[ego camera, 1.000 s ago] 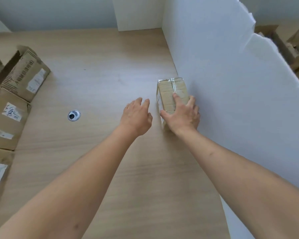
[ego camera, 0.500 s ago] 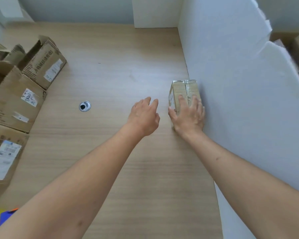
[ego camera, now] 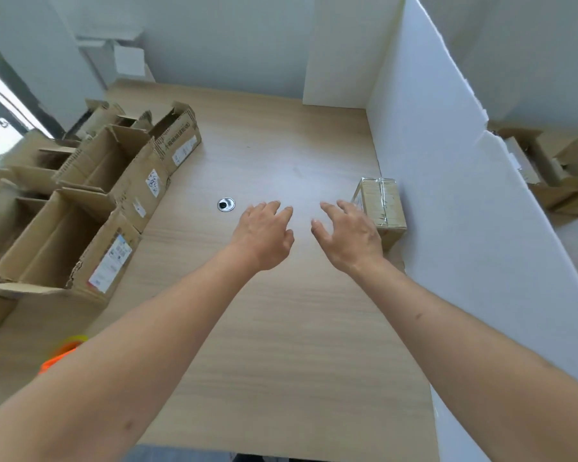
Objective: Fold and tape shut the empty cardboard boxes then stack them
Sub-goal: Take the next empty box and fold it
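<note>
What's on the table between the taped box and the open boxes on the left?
Head view: between the taped box and the open boxes lie bare tabletop, a round metal grommet, and both hands above it.

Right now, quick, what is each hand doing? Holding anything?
Left hand: open, fingers spread, holding nothing.
Right hand: open, holding nothing, beside the small taped brown cardboard box.
</note>
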